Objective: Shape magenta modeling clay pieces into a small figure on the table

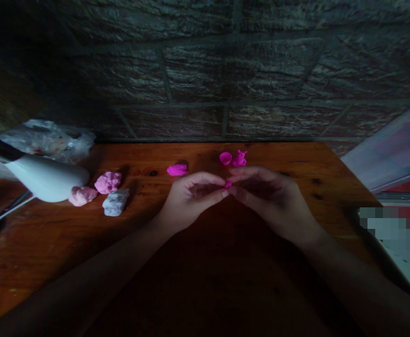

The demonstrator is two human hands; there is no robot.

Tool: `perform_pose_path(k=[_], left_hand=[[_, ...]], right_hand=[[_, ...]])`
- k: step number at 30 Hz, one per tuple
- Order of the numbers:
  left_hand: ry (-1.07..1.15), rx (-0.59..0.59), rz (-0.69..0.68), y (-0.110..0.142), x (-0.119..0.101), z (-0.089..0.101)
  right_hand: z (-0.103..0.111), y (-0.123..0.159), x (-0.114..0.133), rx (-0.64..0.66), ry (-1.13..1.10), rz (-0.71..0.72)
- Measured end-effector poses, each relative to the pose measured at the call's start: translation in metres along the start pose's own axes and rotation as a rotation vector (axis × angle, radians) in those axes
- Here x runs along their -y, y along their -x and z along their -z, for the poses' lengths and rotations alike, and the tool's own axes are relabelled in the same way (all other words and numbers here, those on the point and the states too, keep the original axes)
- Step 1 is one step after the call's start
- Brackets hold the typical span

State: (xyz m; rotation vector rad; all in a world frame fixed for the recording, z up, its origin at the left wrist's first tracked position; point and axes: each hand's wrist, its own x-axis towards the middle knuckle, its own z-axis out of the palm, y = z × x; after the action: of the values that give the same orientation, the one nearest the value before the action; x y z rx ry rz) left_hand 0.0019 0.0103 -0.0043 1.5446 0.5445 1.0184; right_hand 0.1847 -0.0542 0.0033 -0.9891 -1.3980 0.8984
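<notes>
A small bit of magenta modelling clay (228, 184) is pinched between the fingertips of both hands, above the wooden table. My left hand (194, 199) closes on it with thumb and forefinger. My right hand (275, 199) meets it from the other side, its thumb at the piece and its forefinger arched above. Just beyond the fingers stand a small magenta clay cup (225, 158) and a magenta clay figure with ear-like points (240, 158). A magenta clay lump (177, 170) lies behind my left hand.
On the left, a pink lump (108, 182), a pale pink lump (82, 195) and a whitish lump (115, 202) lie beside a white rounded object (50, 178). Crumpled clear plastic (50, 140) is behind it. A brick-patterned wall (197, 70) borders the wooden table (148, 262).
</notes>
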Motion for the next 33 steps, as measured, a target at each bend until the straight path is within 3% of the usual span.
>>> perform_pose_path(k=[7,33], left_hand=[[-0.012,-0.021,0.127,0.0015,-0.0041,0.0010],[-0.034,-0.010,0.132,0.0023,-0.0033,-0.0025]], right_hand=[[0.0000,0.0003,-0.0007,-0.033,-0.001,0.000],[-0.0085,0.0050,0.0066,-0.122,0.123,-0.004]])
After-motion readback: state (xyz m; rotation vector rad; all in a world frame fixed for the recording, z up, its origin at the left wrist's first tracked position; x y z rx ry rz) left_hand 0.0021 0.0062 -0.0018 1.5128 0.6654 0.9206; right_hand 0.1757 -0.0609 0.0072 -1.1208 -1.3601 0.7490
